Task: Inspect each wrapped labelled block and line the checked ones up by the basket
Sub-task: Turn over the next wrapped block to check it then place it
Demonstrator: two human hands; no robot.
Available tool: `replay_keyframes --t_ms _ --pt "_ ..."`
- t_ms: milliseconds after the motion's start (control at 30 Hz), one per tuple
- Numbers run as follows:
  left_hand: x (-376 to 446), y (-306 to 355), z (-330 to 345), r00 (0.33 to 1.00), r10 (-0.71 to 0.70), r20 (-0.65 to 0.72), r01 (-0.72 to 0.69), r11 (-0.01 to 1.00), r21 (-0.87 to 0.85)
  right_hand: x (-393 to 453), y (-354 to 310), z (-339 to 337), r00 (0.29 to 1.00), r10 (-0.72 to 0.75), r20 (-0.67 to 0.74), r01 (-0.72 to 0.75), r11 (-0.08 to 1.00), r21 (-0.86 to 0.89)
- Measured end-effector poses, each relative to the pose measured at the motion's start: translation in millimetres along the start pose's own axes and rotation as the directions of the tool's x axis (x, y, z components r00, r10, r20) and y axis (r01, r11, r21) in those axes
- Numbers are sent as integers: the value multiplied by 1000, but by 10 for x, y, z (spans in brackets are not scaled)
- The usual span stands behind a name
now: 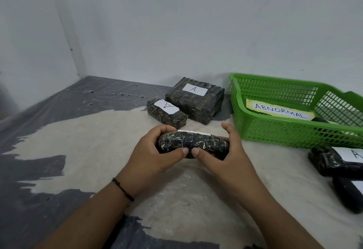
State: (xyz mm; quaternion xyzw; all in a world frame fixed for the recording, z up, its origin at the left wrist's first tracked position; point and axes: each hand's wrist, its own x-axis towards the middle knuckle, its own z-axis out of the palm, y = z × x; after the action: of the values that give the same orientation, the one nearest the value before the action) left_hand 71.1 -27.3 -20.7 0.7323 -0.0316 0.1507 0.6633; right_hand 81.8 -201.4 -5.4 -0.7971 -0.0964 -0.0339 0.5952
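Note:
A dark wrapped block (193,143) with a white label on its far top edge is held above the floor at the centre. My left hand (157,150) grips its left end and my right hand (222,150) grips its right end, both thumbs pressed on the near face. Left of the green basket (275,130) lie two dark wrapped blocks with white "A" labels: a small one (167,114) in front and a large one (194,101) behind it against the wall.
The basket holds a yellow-edged sign reading "ABNORMAL" (280,110) and a dark object (320,120). Two more dark blocks (334,162) (347,193) lie at the right edge in front of the basket. The floor is covered with grey plastic sheet and pale patches; white walls stand behind and left.

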Motion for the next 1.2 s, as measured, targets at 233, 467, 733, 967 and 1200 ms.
replay_keyframes --t_ms 233,467,733,967,1200 --pt "6 3 -21 990 -121 69 132 973 -190 12 -8 2 1000 -11 -3 11 999 -53" --pt "3 7 -27 996 -76 44 81 990 -116 23 -16 -30 1000 11 -28 -11 1000 -17" --pt "-12 11 -1 1000 -3 -30 6 996 87 -17 -27 30 999 -9 -34 7 998 -66" --pt "-33 6 22 1000 23 16 -24 998 55 -10 -54 31 999 10 -47 -12 999 -35" --pt "10 -19 -34 999 -48 -22 48 999 1 43 -44 -34 998 59 -19 -57 994 90"
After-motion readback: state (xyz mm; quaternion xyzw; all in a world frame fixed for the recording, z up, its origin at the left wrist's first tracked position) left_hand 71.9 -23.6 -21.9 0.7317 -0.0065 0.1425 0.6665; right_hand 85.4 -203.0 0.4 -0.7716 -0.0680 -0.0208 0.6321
